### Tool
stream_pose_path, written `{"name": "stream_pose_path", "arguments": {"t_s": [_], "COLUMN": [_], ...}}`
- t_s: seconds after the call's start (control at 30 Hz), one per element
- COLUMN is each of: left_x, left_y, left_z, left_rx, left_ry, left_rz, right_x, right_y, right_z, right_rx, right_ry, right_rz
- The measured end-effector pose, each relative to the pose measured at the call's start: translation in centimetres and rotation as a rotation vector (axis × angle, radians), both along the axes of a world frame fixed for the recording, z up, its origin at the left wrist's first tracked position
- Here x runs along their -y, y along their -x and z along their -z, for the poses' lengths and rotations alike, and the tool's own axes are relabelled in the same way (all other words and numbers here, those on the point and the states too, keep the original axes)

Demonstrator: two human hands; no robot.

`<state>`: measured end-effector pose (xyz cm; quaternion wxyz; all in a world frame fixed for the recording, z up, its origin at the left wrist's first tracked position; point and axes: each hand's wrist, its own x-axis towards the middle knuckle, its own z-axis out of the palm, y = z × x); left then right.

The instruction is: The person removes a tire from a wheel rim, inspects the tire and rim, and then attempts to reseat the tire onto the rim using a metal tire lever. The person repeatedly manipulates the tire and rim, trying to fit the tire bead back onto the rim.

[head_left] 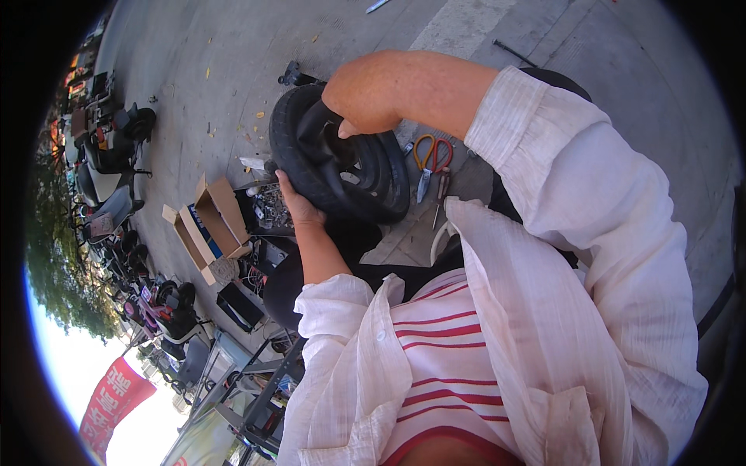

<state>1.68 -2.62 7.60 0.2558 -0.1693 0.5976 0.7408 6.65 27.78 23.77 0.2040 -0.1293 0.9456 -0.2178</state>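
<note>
A black rubber tyre [392, 182] on a small wheel stands tilted in front of me. My left hand [301, 203] holds its near left side, the thumb on the sidewall and the other fingers hidden by the rubber. Over the wheel's far side, my right hand [365, 93] is closed, with its thumb pointing down at the opening. The back of this hand hides its fingertips and what they grip. Beneath it bulges a fold of dark rubber [317, 128]. Right of the tyre lie orange-handled scissors [424, 167], a red-handled tool [444, 154] and a screwdriver [443, 186].
An open cardboard box [214, 217] stands on the left, near a tray of small metal parts [272, 208]. A black part [294, 75] lies beyond the tyre. Several parked scooters [116, 147] line the far left. A thin rod [513, 53] is on the pavement.
</note>
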Motion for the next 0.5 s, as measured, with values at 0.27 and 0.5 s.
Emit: {"name": "stream_pose_path", "arguments": {"t_s": [0.27, 0.5], "left_x": [0.5, 1.0], "left_y": [-0.3, -0.5], "left_z": [0.3, 0.5], "left_rx": [0.018, 0.009], "left_ry": [-0.056, -0.086], "left_rz": [-0.031, -0.027], "right_x": [0.5, 1.5], "right_y": [0.6, 1.1], "right_z": [0.1, 1.0], "right_rx": [0.024, -0.031], "right_ry": [-0.019, -0.033], "right_rz": [-0.016, 0.002]}}
